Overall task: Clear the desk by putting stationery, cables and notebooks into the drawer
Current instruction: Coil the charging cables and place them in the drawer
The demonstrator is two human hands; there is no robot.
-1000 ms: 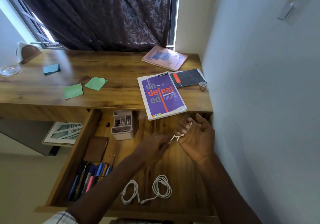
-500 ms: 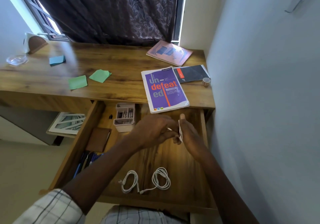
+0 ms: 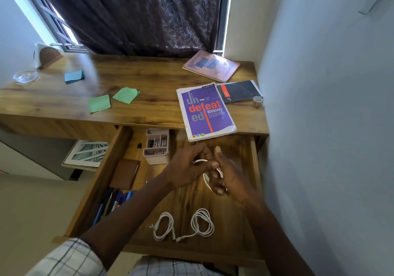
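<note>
Above the open drawer [image 3: 254, 169], a white cable [image 3: 205, 179] is pinched by the left hand [image 3: 188, 168] and looped round the fingers of the right hand [image 3: 231, 179]. The hands are held close together, both clamped on the cable. This hold is judged to serve coiling: one hand acts as a spool while the slack is fed by the other, so that a tidy bundle can be laid down. Two coiled cables [image 3: 183, 225] already lie near the drawer's front, which suggests the bundle is meant to go beside them.

On the tabletop [image 3: 149, 77], from the left, a glass dish [image 3: 25, 76], blue sticky notes [image 3: 74, 76] and two green sticky notes [image 3: 99, 103] are seen, well apart from the hands. In the drawer, pens [image 3: 113, 201] are packed along the left wall, a brown wallet-like item [image 3: 124, 173] lies beyond them, and a white organiser [image 3: 156, 147] stands at the back.

Further right, a purple notebook [image 3: 205, 111] overhangs the tabletop edge above the drawer, so the back of the drawer is partly covered. A pink notebook [image 3: 211, 65], a black notebook [image 3: 238, 91] and a small tape roll [image 3: 257, 100] are not yet in the drawer.
</note>
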